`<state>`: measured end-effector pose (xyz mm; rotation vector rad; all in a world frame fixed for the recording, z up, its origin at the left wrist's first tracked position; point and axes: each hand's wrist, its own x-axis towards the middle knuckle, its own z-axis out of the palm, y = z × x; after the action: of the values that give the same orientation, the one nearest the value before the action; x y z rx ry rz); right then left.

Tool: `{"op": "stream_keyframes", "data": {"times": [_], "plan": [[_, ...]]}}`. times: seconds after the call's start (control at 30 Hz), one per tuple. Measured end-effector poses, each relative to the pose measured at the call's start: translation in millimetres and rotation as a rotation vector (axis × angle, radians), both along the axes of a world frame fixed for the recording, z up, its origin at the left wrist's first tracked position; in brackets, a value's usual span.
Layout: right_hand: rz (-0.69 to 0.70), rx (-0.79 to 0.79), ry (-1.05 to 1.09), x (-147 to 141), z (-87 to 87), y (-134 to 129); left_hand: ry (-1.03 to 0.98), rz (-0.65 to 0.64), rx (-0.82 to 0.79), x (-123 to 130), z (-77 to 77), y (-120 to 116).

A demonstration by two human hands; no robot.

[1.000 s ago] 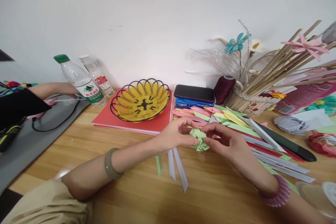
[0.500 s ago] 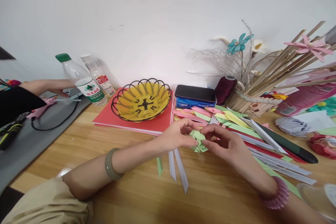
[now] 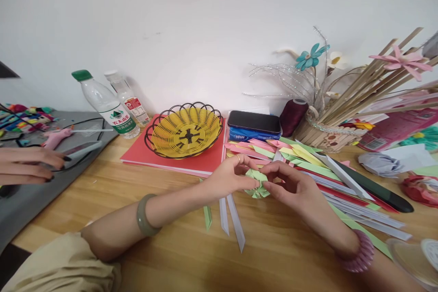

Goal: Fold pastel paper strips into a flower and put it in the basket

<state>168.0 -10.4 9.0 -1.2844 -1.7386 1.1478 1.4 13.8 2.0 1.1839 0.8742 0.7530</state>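
Note:
Between both hands, above the wooden table [image 3: 164, 251], is a light green folded paper piece [image 3: 257, 184]. My left hand [image 3: 236, 174] grips its left side, thumb in front and fingers behind. The fingertips of my right hand [image 3: 285, 182] pinch its right edge. Behind and right of the hands lies a pile of folded paper strips [image 3: 308, 159] in pink, green, yellow, red and white. Two white strips [image 3: 236, 223] and a short green strip [image 3: 207, 216] rest on the table below my left wrist.
A yellow woven basket [image 3: 188, 134] sits on red paper [image 3: 137, 153]. Two bottles [image 3: 118, 116] stand to its left. Another person's hand [image 3: 30, 164] is over the grey mat [image 3: 85, 155], near a pink glue gun [image 3: 56, 137]. A phone [image 3: 253, 121] rests on a blue pack; flower sticks stand right.
The other person's arm has drawn back from beside the bottle, and that hand now hovers nearer at the left edge. My hands and the green paper have barely moved.

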Motion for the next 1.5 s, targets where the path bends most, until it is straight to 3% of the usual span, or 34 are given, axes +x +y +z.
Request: {"op": "stream_keyframes", "data": {"times": [0.2, 0.43, 0.77, 0.93, 1.5], "plan": [[-0.006, -0.022, 0.061, -2.0, 4.5, -0.1, -0.048, -0.037, -0.020, -0.7, -1.4, 1.4], [-0.028, 0.007, 0.048, -0.8, -1.6, 1.8, -0.041, -0.026, 0.026, -0.6, -4.8, 1.7], [-0.011, 0.012, 0.055, -3.9, 2.8, -0.4, -0.050, 0.015, -0.036, 0.0, 3.6, -1.3], [-0.008, 0.096, -0.016, -4.5, 3.2, -2.4, -0.040, 0.069, -0.046, 2.8, 9.2, -4.1], [-0.022, 0.129, -0.043, -3.9, 2.6, -1.6, -0.155, 0.059, -0.128, 2.5, 8.6, -5.7]]}}
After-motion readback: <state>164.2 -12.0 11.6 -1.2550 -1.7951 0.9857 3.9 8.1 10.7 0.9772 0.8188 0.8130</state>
